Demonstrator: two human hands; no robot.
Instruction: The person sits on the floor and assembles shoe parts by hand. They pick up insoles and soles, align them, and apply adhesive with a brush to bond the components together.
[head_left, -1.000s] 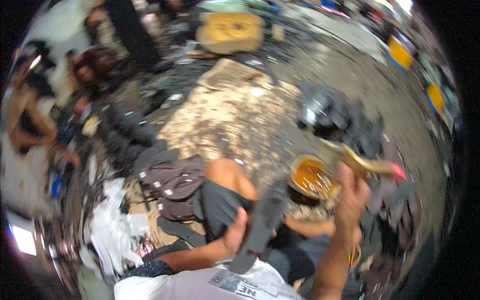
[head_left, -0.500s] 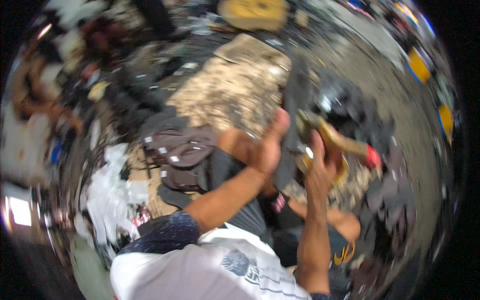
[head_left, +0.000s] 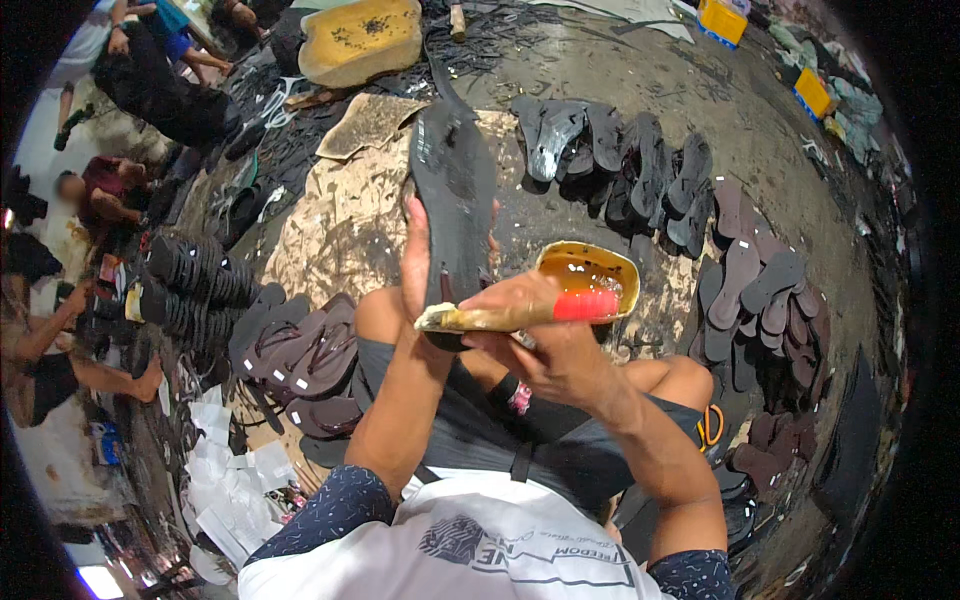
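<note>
My left hand is closed around a long black shoe sole, its thumb along the left edge and fingertips showing at the right edge. My right hand grips a brush by its handle, which is wrapped in red tape. The brush's pale, glue-coated tip lies over the heel end of the sole; whether it touches cannot be made out. Just beyond my right hand stands a cut-down yellowish tub holding amber liquid glue.
Black soles stand in a row beyond the tub, with brown soles to the right. Brown sandals and white paper scraps lie left. Stained cardboard covers the ground. Other people sit far left.
The black sole is now in my left hand, which seemed empty in the blurred earlier frame. My right hand has moved left from the tub with the brush.
</note>
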